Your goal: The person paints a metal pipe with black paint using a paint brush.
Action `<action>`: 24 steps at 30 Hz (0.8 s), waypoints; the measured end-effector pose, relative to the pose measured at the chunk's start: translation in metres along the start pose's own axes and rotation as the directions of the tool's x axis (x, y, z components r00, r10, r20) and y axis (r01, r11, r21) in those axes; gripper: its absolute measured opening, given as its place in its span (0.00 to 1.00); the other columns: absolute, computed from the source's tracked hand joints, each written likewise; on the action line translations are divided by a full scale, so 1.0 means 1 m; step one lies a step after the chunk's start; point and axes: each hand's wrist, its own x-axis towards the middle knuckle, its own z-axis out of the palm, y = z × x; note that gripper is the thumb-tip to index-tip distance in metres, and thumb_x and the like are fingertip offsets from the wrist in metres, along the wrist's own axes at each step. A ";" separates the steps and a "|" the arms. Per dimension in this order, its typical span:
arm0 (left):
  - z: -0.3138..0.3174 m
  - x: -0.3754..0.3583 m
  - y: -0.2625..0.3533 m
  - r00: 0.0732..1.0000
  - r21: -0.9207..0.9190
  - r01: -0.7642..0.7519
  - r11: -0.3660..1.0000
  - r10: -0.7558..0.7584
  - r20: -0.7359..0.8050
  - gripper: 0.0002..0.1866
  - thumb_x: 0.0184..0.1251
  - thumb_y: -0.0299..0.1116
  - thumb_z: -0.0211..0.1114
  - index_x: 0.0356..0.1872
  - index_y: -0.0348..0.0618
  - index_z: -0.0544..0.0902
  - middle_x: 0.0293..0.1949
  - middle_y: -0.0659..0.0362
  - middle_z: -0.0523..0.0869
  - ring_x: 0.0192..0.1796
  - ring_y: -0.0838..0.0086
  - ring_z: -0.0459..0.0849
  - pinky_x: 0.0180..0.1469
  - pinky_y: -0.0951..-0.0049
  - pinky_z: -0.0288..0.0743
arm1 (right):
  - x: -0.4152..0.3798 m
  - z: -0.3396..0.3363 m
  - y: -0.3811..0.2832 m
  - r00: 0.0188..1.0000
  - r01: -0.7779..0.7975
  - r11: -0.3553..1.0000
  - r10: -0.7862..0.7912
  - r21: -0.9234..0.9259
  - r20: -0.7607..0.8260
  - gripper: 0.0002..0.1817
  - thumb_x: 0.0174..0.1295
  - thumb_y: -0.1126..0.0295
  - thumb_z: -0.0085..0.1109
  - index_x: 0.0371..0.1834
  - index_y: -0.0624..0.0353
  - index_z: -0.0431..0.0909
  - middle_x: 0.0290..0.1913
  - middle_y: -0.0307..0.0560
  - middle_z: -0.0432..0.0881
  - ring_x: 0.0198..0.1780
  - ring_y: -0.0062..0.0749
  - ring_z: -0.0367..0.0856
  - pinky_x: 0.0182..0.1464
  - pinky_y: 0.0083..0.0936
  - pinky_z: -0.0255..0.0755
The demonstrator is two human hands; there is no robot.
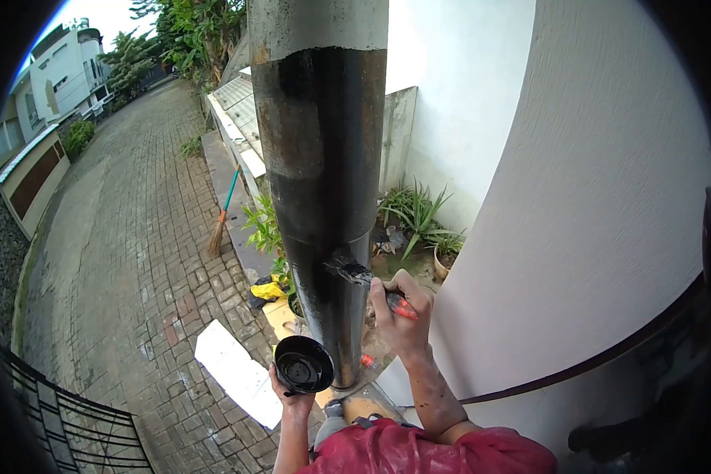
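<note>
A tall round pole [328, 158] stands upright in front of me, coated in black paint below a bare grey top part. My right hand [404, 312] is closed round the red handle of a paintbrush [357, 273], whose dark bristles touch the pole's surface. In my left hand [291, 399] is a black bowl [303, 365] with dark paint inside, held low beside the pole's left side. Dark paint spots mark my right forearm.
A curved white wall [577, 197] rises close on the right. Potted plants [444, 257] stand behind the pole. White sheet [237, 371], yellow bag [268, 291] and a broom [223, 213] are on the left. A black metal gate [71, 423] is at lower left.
</note>
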 end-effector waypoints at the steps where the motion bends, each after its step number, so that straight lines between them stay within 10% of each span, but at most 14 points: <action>1: -0.004 0.007 0.004 1.000 -0.002 0.014 1.000 -0.014 0.011 0.33 0.68 0.62 0.43 0.62 0.50 0.75 0.59 0.55 0.79 0.61 0.60 0.76 0.64 0.55 0.69 | 0.004 -0.002 -0.004 1.000 0.005 1.000 -0.004 0.027 -0.010 0.16 0.59 0.76 0.63 0.20 0.62 0.66 0.17 0.47 0.73 0.18 0.31 0.73 0.23 0.27 0.66; 10: 0.012 0.050 0.030 0.992 -0.024 0.122 0.992 -0.122 0.027 0.34 0.67 0.64 0.42 0.61 0.49 0.75 0.58 0.54 0.80 0.60 0.59 0.77 0.63 0.54 0.70 | 0.050 0.024 -0.032 0.908 0.324 0.937 -0.269 0.132 -0.322 0.14 0.59 0.77 0.64 0.21 0.62 0.68 0.18 0.47 0.74 0.18 0.29 0.72 0.22 0.24 0.65; 17: 0.002 0.057 0.044 0.991 -0.034 0.131 0.991 -0.130 0.033 0.34 0.67 0.64 0.43 0.60 0.50 0.76 0.57 0.55 0.80 0.59 0.59 0.77 0.63 0.55 0.70 | -0.010 0.012 0.000 1.000 -0.005 0.991 0.006 -0.137 0.007 0.18 0.57 0.77 0.65 0.17 0.62 0.64 0.14 0.44 0.71 0.14 0.27 0.72 0.19 0.24 0.63; 24: -0.005 0.062 0.064 0.992 -0.063 0.117 0.991 -0.114 0.050 0.32 0.68 0.62 0.45 0.59 0.50 0.77 0.56 0.56 0.81 0.59 0.61 0.78 0.62 0.56 0.71 | 0.065 0.043 -0.070 0.966 0.185 0.983 -0.177 0.022 -0.190 0.15 0.58 0.80 0.64 0.18 0.63 0.67 0.15 0.44 0.74 0.16 0.25 0.76 0.19 0.22 0.64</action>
